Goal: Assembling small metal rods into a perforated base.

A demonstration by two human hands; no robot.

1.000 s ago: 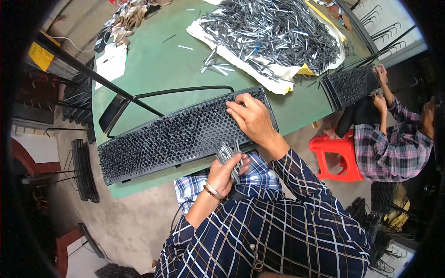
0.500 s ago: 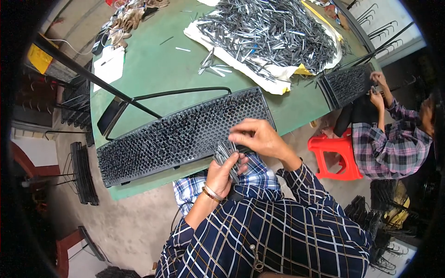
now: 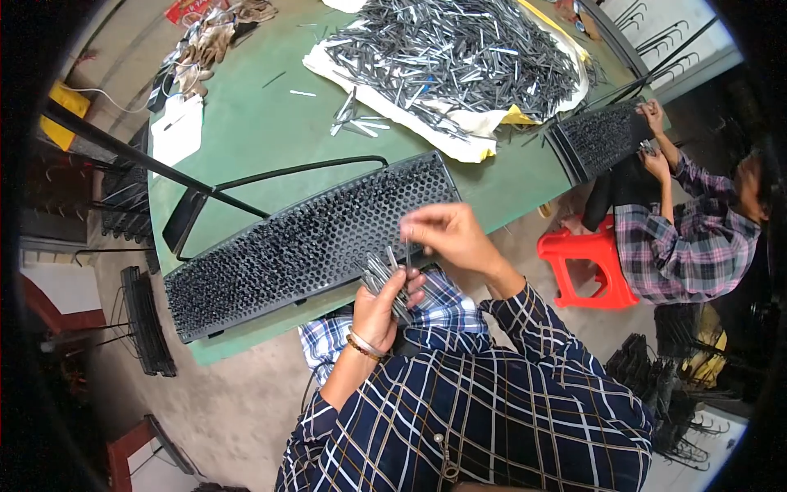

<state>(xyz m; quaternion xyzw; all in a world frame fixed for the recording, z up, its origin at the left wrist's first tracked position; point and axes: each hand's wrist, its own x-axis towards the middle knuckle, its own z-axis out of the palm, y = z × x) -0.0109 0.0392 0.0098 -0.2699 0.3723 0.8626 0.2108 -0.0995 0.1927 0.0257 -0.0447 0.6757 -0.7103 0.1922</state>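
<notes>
My left hand is closed round a bundle of thin grey metal strips, held above my lap. My right hand is just above and to the right, its fingertips pinched on a single thin strip that stands upright beside the bundle. Motion slightly blurs those fingertips. Behind both hands, a long black perforated panel leans over the near table edge. Dark upright pieces fill many of its holes to the left and middle, while bare holes show toward its right end.
On the green table a large heap of metal strips lies on a white sheet. A black metal frame rises behind the panel. At right, a co-worker near a red stool handles strips at another panel.
My right hand has lifted the pinched strip slightly away from the bundle. The table and panel appear shifted a little left as the view moves. The co-worker's hands have moved slightly.
</notes>
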